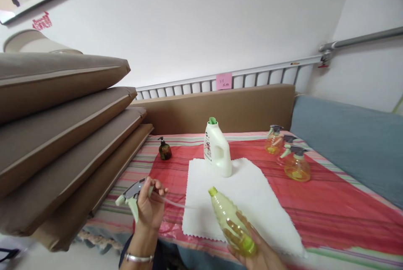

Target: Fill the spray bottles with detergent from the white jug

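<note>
My left hand (151, 203) is closed around a grey and pale green spray nozzle (134, 196), whose thin clear tube points right over the cloth. In my right hand (248, 242) is a see-through yellow-green bottle (229, 215), tilted with its uncapped-looking neck toward the upper left. Both are held apart, above a white cloth (201, 219) with a zigzag edge. Behind them a white jug (217, 150) with a handle stands upright on the cloth, something green in its mouth. A dark pump bottle (164, 150) stands left of the jug.
Several clear spray bottles (297, 169) with yellow liquid stand at the right on a red sheet (333, 211) over striped fabric. Stacked brown cushions (69, 135) crowd the left side. A brown backrest (220, 108) and a radiator (185, 88) with a pink note (223, 81) are behind.
</note>
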### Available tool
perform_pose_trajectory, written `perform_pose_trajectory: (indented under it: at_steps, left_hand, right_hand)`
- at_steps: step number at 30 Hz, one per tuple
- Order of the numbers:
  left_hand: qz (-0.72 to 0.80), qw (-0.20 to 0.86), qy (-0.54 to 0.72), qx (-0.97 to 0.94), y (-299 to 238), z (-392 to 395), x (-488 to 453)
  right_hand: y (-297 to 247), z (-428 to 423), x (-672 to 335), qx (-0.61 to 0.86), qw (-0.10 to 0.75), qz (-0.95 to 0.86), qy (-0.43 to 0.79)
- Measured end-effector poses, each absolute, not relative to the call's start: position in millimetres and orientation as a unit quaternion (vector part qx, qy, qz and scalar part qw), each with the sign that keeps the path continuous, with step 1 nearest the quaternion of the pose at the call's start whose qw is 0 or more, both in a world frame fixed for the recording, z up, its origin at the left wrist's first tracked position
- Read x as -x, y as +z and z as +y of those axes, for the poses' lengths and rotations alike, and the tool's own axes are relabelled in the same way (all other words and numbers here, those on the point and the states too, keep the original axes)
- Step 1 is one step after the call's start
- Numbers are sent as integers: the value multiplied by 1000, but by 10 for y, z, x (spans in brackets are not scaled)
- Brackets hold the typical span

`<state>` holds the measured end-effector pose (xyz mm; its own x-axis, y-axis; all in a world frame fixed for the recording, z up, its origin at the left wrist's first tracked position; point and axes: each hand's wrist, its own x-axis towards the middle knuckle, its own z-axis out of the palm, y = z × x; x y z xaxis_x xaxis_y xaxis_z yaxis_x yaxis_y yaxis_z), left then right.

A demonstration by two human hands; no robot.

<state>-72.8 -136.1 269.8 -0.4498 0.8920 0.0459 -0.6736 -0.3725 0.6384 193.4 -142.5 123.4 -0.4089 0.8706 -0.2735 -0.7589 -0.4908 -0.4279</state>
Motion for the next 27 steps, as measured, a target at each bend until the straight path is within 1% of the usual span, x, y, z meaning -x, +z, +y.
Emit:
perform_pose_trajectory:
  at_steps: [6,10,15,18,21,24,27]
  left_hand:
    - [448,482,694,-291,2411,-1340,266]
    - [483,505,632,-335,2287,-1296,56]
    - [505,510,594,-363,2309,-1282,27]
    - [539,497,573,-367,2318,-1300,16]
    - [550,485,558,-388,2301,-1318,-21]
    - [537,462,551,-441,2276,-1317,-65]
    - [526,419,546,-500,2243,-1273,-108]
  right_hand:
    - [1504,-1464,-1746,246,520,-162,801]
    - [1535,-1419,-1626,253,533,-203,781]
    - [1535,-1430,-1672,267,481,-250,797]
    - [1550,-1434,-1689,272,447,-344,780]
    - [1526,-1406,-1620,302,432,-445,724]
    - [1433,-1342,-1516,334,458,-500,655]
    - [1304,-1208,-1451,358,480,-554,578]
